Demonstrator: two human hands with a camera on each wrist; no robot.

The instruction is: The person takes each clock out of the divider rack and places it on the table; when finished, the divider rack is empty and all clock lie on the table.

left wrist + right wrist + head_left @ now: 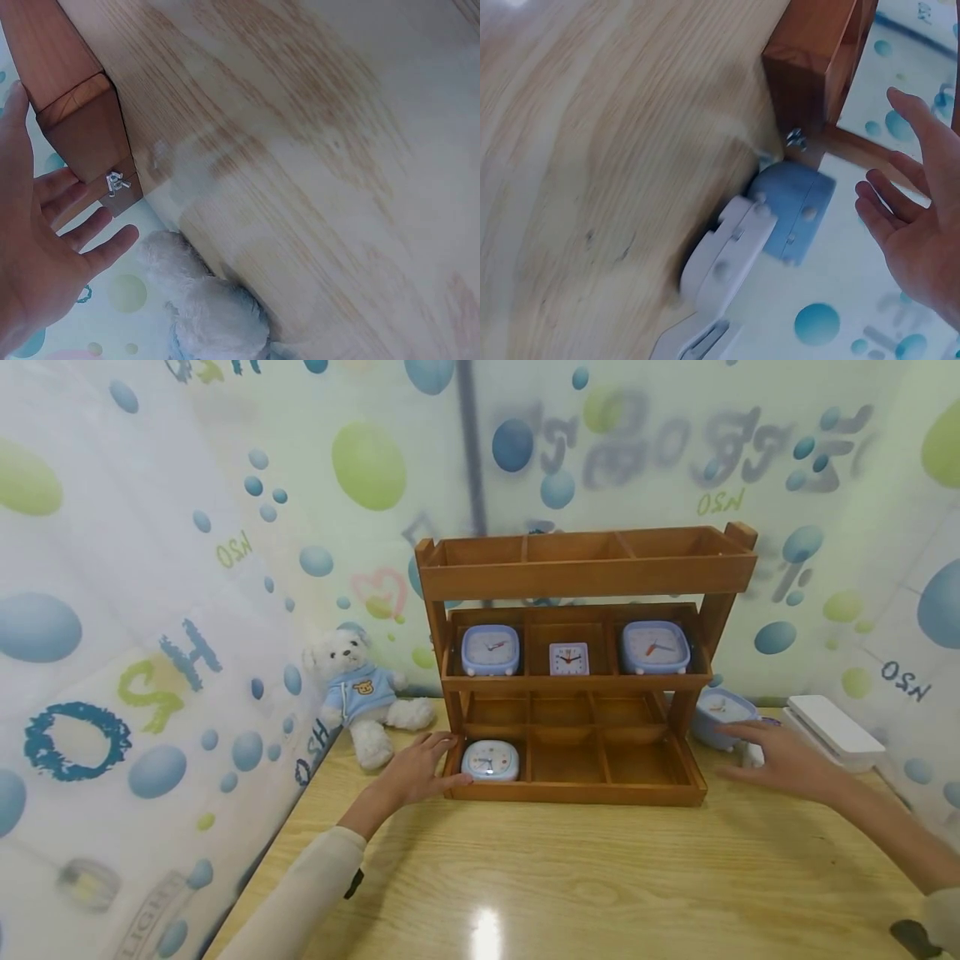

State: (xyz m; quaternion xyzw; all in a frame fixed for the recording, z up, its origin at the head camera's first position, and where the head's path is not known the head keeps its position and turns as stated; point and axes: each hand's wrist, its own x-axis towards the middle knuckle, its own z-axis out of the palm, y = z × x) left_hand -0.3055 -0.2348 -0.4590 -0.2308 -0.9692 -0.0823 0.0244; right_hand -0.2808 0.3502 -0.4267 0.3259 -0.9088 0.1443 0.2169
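A brown wooden tiered shelf (pixel 577 793) stands on the table, with several alarm clocks in its compartments. My left hand (pixel 420 768) is at its lower left corner, fingers spread, thumb near a pale blue alarm clock (pixel 490 761) in the bottom left compartment. In the left wrist view, the fingers of that hand (pixel 45 240) are loosely extended beside the shelf's end (pixel 86 124). Right of the shelf, my right hand (pixel 787 760) reaches over a blue alarm clock (pixel 720 718) and a whitish one (pixel 731 244), holding nothing; its fingers are loosely extended.
The middle tier holds a blue clock (pixel 491 650) at left, a small square clock (pixel 569 658) and another blue clock (pixel 656 647). A white teddy bear (pixel 360 689) in a blue hoodie sits left of the shelf. A white box (pixel 836 727) lies at the right.
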